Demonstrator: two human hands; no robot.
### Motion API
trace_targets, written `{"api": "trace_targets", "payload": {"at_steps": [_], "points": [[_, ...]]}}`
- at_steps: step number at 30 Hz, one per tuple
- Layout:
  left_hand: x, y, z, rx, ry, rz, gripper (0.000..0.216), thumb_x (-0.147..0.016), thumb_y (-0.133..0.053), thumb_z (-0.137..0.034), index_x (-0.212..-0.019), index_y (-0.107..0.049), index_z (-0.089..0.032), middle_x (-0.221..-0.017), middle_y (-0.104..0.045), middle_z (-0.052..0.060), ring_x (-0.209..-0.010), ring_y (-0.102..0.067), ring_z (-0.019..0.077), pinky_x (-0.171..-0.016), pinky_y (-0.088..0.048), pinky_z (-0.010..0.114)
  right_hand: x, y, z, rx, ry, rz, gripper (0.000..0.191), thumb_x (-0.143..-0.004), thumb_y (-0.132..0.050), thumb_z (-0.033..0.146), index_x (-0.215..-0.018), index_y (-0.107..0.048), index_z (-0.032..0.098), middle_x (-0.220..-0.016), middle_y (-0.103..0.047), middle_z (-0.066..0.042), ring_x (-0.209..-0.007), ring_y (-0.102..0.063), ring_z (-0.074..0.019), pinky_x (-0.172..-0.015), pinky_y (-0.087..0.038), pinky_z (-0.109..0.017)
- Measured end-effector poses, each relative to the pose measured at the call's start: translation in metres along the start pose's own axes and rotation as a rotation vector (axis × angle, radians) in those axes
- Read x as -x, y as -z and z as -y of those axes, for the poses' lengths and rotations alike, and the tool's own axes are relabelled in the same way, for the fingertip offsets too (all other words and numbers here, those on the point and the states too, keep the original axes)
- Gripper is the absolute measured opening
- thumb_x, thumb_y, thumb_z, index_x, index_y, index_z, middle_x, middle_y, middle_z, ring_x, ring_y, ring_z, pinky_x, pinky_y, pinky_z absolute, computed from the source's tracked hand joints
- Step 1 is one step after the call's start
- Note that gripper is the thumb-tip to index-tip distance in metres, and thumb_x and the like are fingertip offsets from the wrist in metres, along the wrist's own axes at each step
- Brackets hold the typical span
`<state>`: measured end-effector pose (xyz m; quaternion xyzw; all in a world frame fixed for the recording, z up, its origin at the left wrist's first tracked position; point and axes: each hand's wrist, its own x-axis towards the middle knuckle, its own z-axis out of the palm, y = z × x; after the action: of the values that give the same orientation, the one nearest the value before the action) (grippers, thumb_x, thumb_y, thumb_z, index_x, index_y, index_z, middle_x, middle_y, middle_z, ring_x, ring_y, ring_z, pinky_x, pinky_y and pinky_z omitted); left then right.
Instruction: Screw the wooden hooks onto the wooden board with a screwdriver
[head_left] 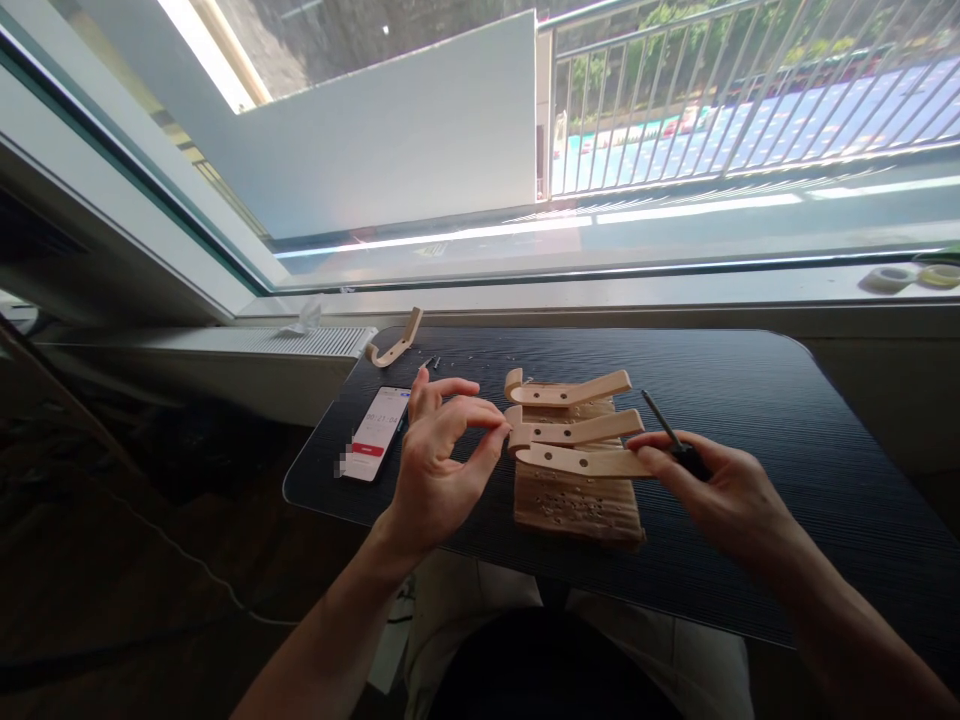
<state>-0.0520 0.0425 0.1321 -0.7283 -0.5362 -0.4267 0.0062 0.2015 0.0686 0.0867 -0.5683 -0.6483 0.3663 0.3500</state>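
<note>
My left hand (442,455) hovers over the dark table (787,420), thumb and forefinger pinched together on something too small to make out, just left of three wooden hooks. The hooks (574,430) lie side by side across a wooden board (581,505) full of small holes. My right hand (724,495) grips a dark-handled screwdriver (667,430) and its fingertips also hold the right end of the nearest hook (585,461).
A fourth wooden hook (395,343) lies at the table's far left, with small screws (431,363) beside it. A phone (377,433) with a lit screen rests left of my left hand. Tape rolls (911,277) sit on the windowsill; a radiator (300,342) stands at left.
</note>
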Motion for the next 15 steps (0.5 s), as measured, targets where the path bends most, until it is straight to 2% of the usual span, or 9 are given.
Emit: {"api": "trace_targets", "payload": {"at_steps": [6,15], "points": [[0.0014,-0.0001,0.0038,-0.007,0.017,-0.003,0.005,-0.079,-0.060,-0.018,-0.076,-0.059,-0.022,-0.080,-0.068,-0.002,-0.100,-0.056,0.0183,-0.109,-0.023,0.053,-0.0013,0.0060,0.0041,-0.033,-0.047,-0.043,0.027,-0.071,-0.059,0.042,-0.082,-0.069,0.020,-0.078,-0.072,-0.003,-0.071,-0.065,-0.0208,-0.065,-0.050,-0.029],[0.0043,0.0015,0.0064,-0.006,0.034,-0.002,0.006,-0.079,-0.060,-0.017,-0.076,-0.059,-0.022,-0.080,-0.068,-0.002,-0.100,-0.056,0.0185,-0.108,-0.024,0.052,-0.0014,-0.0034,-0.0024,-0.008,-0.014,0.022,0.029,-0.076,-0.057,0.043,-0.087,-0.069,0.019,-0.085,-0.071,-0.004,-0.082,-0.064,-0.0216,-0.073,-0.049,-0.029]]}}
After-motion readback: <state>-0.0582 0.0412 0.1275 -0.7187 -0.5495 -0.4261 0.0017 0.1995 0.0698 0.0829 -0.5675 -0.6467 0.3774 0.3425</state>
